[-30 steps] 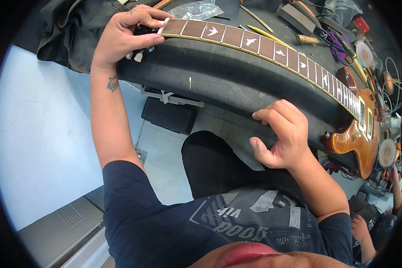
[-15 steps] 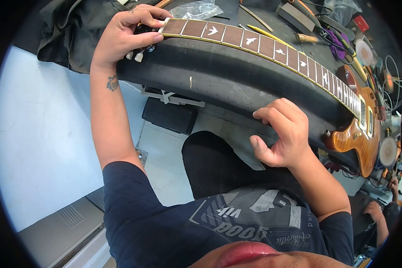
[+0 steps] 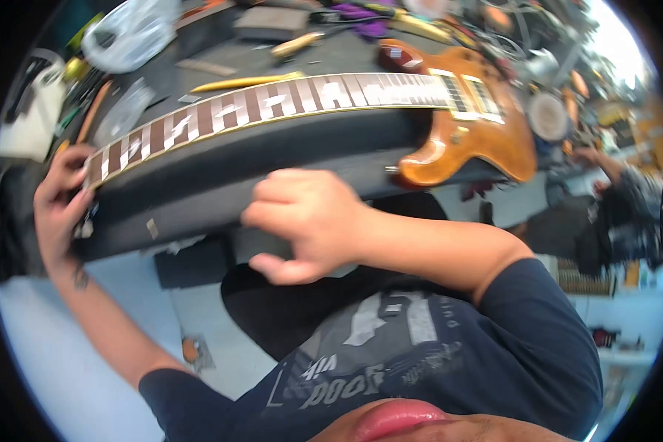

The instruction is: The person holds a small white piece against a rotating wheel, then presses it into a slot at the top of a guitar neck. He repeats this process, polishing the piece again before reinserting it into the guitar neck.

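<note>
An electric guitar (image 3: 512, 140) with an amber, glossy body lies across the bench, its neck running toward the left. White bird-like inlays mark its dark fretboard (image 3: 261, 103). My left hand (image 3: 59, 193) is closed around the neck at the nut and headstock end, where the tuners are mostly hidden. In front of the bench edge hovers my right hand (image 3: 306, 221), blurred. Its fingers are loosely curled and its thumb stands apart, with nothing visible between them. It does not touch the guitar.
Behind the neck lie a yellow pencil-like tool (image 3: 247, 81), a wooden-handled tool (image 3: 297, 46), a grey block (image 3: 271, 23) and a clear plastic bag (image 3: 131, 33). Cables and round discs clutter the right side. Another person (image 3: 604, 202) is at the far right.
My view has swung to the right, so the guitar body now shows more fully. My left hand keeps its hold at the headstock end. The right hand remains empty, its fingers loosely curled.
</note>
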A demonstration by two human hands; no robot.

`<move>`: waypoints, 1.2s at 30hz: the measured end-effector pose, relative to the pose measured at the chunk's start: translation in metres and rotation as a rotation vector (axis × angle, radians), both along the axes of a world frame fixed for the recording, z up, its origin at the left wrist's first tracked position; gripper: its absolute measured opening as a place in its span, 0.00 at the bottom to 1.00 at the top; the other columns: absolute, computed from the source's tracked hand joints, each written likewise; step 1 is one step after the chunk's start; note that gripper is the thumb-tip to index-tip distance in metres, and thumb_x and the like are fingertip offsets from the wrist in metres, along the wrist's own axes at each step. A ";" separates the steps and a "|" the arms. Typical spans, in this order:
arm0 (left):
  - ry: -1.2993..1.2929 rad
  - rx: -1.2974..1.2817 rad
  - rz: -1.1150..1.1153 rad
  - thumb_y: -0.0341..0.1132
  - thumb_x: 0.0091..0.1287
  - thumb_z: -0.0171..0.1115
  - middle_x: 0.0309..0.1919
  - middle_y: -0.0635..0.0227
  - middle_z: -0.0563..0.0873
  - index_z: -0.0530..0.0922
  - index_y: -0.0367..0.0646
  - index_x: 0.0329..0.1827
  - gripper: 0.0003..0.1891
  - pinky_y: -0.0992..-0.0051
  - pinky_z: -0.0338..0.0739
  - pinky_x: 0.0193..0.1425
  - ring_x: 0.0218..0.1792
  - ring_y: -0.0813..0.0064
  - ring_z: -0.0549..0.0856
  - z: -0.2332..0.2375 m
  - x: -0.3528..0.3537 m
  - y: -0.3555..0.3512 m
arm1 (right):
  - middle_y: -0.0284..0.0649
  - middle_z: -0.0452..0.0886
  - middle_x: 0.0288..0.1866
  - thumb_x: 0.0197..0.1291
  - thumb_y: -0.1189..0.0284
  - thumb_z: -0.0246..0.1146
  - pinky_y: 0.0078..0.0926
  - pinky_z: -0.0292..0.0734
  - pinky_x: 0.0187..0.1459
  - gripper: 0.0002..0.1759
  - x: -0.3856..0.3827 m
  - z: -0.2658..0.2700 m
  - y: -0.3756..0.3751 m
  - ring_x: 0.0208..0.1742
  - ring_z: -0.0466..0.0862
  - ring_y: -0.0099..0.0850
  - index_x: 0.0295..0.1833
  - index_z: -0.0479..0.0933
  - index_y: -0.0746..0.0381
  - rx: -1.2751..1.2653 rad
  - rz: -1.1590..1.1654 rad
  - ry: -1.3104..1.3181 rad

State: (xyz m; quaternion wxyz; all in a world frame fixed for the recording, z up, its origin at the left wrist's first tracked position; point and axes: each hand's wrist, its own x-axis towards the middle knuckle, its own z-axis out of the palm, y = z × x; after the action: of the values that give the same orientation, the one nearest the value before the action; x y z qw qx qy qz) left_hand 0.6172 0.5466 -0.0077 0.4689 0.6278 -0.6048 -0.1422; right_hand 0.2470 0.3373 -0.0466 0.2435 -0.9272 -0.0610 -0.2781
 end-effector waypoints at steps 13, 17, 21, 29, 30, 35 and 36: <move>0.211 -0.142 0.062 0.23 0.63 0.71 0.65 0.47 0.83 0.84 0.38 0.51 0.13 0.63 0.71 0.75 0.66 0.61 0.82 -0.017 0.023 0.012 | 0.40 0.76 0.32 0.50 0.58 0.75 0.41 0.79 0.37 0.19 -0.007 0.003 0.002 0.36 0.81 0.44 0.38 0.79 0.60 0.027 -0.003 -0.030; 0.383 -0.555 0.249 0.26 0.68 0.67 0.67 0.39 0.81 0.83 0.37 0.58 0.15 0.60 0.79 0.72 0.64 0.58 0.85 0.009 -0.049 0.015 | 0.41 0.83 0.38 0.54 0.61 0.74 0.38 0.82 0.41 0.17 -0.008 0.003 -0.005 0.41 0.85 0.42 0.43 0.82 0.61 0.105 0.066 0.003; 0.936 -0.737 -0.247 0.35 0.66 0.70 0.65 0.48 0.79 0.81 0.39 0.57 0.18 0.69 0.76 0.59 0.51 0.73 0.80 0.010 -0.178 -0.013 | 0.39 0.85 0.42 0.60 0.71 0.71 0.28 0.81 0.45 0.14 -0.018 0.028 0.001 0.42 0.85 0.30 0.50 0.83 0.63 0.535 0.158 0.090; 1.420 -0.526 -0.382 0.19 0.67 0.58 0.57 0.42 0.86 0.81 0.34 0.51 0.11 0.61 0.84 0.63 0.50 0.67 0.88 0.000 -0.332 -0.050 | 0.42 0.84 0.44 0.54 0.78 0.72 0.31 0.85 0.44 0.17 -0.089 0.113 -0.004 0.43 0.86 0.35 0.51 0.81 0.65 0.301 0.186 -0.309; 1.416 -0.477 -0.363 0.19 0.67 0.58 0.56 0.42 0.86 0.81 0.33 0.50 0.11 0.60 0.85 0.63 0.51 0.66 0.88 0.005 -0.344 -0.050 | 0.42 0.84 0.43 0.55 0.77 0.73 0.32 0.85 0.44 0.15 -0.096 0.113 -0.003 0.42 0.86 0.35 0.49 0.83 0.64 0.313 0.184 -0.310; 1.351 -0.378 -0.203 0.20 0.70 0.63 0.51 0.46 0.89 0.81 0.34 0.46 0.05 0.65 0.88 0.58 0.50 0.64 0.91 0.026 -0.399 -0.056 | 0.40 0.84 0.42 0.54 0.81 0.75 0.27 0.86 0.39 0.13 -0.136 0.099 -0.011 0.37 0.88 0.30 0.45 0.85 0.63 0.366 0.211 -0.312; 1.329 -0.366 -0.170 0.20 0.70 0.64 0.50 0.47 0.90 0.81 0.34 0.45 0.04 0.67 0.89 0.57 0.49 0.65 0.91 0.027 -0.406 -0.058 | 0.40 0.85 0.42 0.54 0.82 0.75 0.27 0.86 0.38 0.13 -0.143 0.098 -0.012 0.37 0.88 0.30 0.46 0.85 0.62 0.355 0.205 -0.320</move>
State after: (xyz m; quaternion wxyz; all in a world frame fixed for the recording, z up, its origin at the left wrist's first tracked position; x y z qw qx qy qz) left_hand 0.2108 0.4884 0.0196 0.8256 0.2688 -0.2505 -0.4283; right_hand 0.1038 0.3251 0.0510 0.4165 -0.8031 -0.1426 -0.4015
